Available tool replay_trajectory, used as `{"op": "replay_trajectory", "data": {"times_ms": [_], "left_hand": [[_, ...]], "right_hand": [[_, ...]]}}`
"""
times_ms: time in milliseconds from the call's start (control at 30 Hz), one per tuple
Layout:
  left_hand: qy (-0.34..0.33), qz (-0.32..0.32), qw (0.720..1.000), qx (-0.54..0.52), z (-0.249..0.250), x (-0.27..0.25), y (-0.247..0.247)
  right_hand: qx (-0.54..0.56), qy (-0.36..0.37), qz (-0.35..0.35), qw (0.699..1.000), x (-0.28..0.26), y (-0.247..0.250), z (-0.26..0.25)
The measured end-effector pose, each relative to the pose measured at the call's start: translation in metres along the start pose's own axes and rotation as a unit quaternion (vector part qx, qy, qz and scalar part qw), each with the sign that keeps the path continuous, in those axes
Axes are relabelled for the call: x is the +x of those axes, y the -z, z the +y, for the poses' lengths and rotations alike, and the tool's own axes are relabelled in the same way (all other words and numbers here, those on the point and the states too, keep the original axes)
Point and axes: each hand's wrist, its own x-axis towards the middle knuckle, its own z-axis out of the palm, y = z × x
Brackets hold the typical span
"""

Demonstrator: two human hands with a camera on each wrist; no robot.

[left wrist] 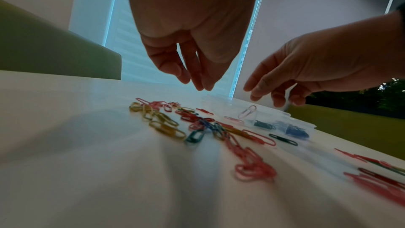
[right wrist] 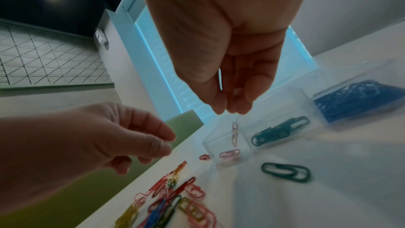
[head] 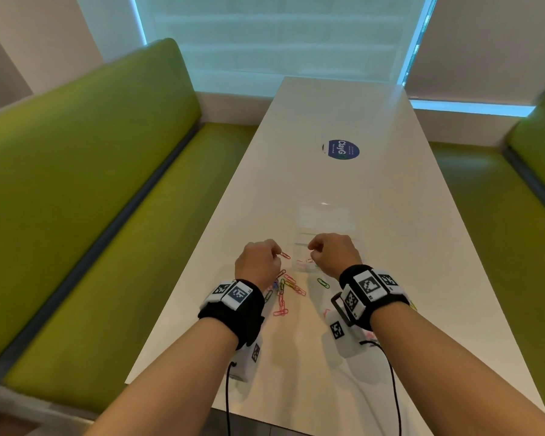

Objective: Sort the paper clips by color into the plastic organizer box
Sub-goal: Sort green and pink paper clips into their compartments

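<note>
A clear plastic organizer box (head: 326,226) lies on the white table (head: 328,105) ahead of my hands. Its near compartments hold pink clips (right wrist: 229,154), green clips (right wrist: 280,131) and blue clips (right wrist: 359,98). My right hand (right wrist: 230,110) hovers over the pink compartment with relaxed fingers pointing down and nothing in them. Just below it a pink clip (right wrist: 234,133) stands on end inside that compartment. My left hand (head: 276,254) hangs above a red clip (head: 284,255) on the table, its fingertips (left wrist: 200,86) close together and holding nothing. A mixed pile of clips (head: 283,287) lies under my left wrist.
A lone green clip (head: 323,283) lies near my right wrist, and more red clips (left wrist: 372,176) lie farther right. A blue round sticker (head: 343,149) marks the far table. Green benches (head: 76,184) run along both sides, and the table's left edge is close to the pile.
</note>
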Motion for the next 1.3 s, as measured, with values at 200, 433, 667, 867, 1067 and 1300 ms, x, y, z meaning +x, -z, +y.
{"op": "replay_trajectory", "data": {"times_ms": [200, 433, 667, 867, 1067, 1300], "left_hand": [[-0.024, -0.030, 0.999, -0.013, 0.006, -0.010, -0.006], [-0.127, -0.164, 0.978, -0.011, 0.030, -0.031, -0.030], [-0.135, -0.233, 0.962, 0.055, 0.048, -0.042, -0.044], [-0.130, -0.227, 0.962, 0.074, 0.053, -0.050, -0.045], [-0.133, -0.227, 0.962, 0.075, 0.053, -0.058, -0.043], [-0.142, -0.214, 0.963, 0.083, 0.054, -0.063, -0.045]], "right_hand": [[0.023, -0.004, 0.028, 0.999, -0.011, 0.006, 0.021], [0.016, -0.040, 0.029, 0.999, -0.038, 0.013, 0.057], [0.016, -0.075, 0.028, 0.997, -0.066, 0.020, 0.086], [0.019, -0.090, 0.019, 0.996, -0.079, 0.021, 0.099], [0.006, -0.085, 0.008, 0.996, -0.086, 0.020, 0.099], [0.003, -0.076, -0.012, 0.997, -0.093, 0.022, 0.096]]}}
